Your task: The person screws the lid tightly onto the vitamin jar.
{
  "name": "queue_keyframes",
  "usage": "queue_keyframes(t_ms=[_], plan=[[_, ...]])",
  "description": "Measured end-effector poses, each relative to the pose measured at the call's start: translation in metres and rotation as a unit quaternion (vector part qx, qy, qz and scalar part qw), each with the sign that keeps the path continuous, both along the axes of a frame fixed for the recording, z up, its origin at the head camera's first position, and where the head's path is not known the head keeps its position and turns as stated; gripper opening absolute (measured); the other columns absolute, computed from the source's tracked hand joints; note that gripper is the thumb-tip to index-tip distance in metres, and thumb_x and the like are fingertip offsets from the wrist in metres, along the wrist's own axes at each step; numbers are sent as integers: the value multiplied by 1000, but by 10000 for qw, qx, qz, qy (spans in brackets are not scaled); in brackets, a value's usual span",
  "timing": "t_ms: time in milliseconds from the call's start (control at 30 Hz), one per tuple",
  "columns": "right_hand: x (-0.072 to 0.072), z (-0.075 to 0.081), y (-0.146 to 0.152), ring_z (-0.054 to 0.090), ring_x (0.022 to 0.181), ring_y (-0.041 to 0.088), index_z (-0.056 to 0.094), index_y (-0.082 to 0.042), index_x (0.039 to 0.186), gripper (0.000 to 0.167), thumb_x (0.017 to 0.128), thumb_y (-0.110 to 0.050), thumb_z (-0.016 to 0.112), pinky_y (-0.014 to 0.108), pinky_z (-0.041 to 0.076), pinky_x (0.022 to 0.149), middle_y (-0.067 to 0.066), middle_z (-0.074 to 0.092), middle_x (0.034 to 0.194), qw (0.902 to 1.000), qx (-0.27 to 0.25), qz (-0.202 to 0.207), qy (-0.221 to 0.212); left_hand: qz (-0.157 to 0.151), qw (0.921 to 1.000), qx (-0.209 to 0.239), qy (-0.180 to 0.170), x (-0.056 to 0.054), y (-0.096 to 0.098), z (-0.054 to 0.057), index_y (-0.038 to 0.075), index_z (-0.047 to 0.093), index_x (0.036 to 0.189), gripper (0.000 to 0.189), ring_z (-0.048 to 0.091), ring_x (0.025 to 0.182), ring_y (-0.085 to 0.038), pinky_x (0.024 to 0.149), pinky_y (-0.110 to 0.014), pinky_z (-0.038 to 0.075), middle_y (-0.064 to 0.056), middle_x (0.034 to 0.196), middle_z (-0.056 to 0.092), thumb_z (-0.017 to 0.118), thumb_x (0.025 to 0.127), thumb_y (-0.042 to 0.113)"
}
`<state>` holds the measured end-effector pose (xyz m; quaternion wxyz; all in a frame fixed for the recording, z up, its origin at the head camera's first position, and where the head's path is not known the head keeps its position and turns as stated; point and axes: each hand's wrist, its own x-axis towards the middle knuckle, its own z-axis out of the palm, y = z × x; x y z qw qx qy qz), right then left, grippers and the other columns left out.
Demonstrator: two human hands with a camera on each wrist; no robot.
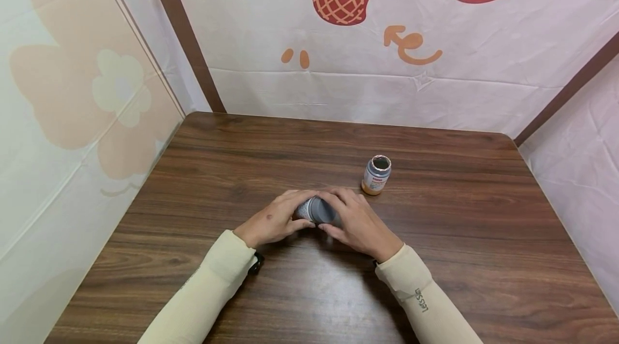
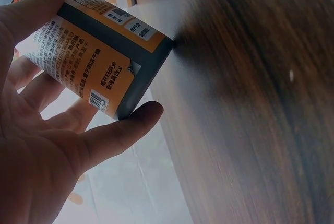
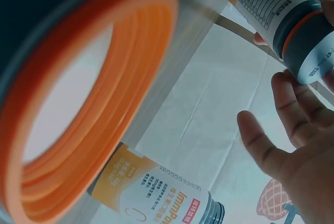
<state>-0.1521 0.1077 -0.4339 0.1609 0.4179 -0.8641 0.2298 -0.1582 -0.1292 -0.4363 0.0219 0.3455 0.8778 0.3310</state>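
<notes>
A supplement bottle (image 2: pixel 83 57) with an orange, white and dark grey label lies tilted between the hands. My left hand (image 1: pixel 273 220) grips its body, thumb on one side and fingers round the other. On the bottle's end is a dark grey cap (image 1: pixel 323 210) with an orange ring beneath it. The right hand (image 1: pixel 360 220) holds this cap between thumb and fingertips; its outer fingers (image 3: pixel 258 140) stand away from it. Close to the right wrist camera is a loose cap (image 3: pixel 141 51) with an orange threaded inside, hidden or barely visible in the head view.
A second bottle (image 1: pixel 375 178) stands uncapped beyond the right hand, with torn foil round its mouth. Both are on a dark wooden table (image 1: pixel 271 145). Printed cloth walls (image 1: pixel 251 32) rise behind the table and at its sides.
</notes>
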Motion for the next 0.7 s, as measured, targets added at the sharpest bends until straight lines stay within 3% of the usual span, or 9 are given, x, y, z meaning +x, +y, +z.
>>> queue_keyframes(t_ms=[133, 333, 700], plan=[[-1, 0, 1, 53, 121, 28, 52, -13, 142, 69, 82, -24, 84, 48, 47, 92, 11, 54, 132, 9998, 57, 159, 121, 25, 10000, -30, -32, 0, 0, -1, 15, 49, 145, 63, 49, 128, -23, 101, -44, 45, 0, 140, 56, 77, 89, 21], [-3, -1, 2, 53, 121, 29, 54, -12, 138, 64, 80, -12, 83, 47, 47, 91, 11, 54, 133, 9990, -7, 410, 170, 33, 10000, -21, -56, 0, 0, -1, 19, 50, 144, 60, 50, 126, -19, 100, -42, 45, 3, 137, 56, 77, 90, 23], [0, -1, 1, 54, 119, 26, 52, -11, 141, 62, 87, -25, 80, 47, 47, 89, 9, 54, 131, 9999, 151, 38, -39, -32, 10000, -32, 65, -1, 0, -1, 13, 49, 145, 63, 50, 127, -24, 99, -44, 46, -2, 140, 56, 77, 89, 21]])
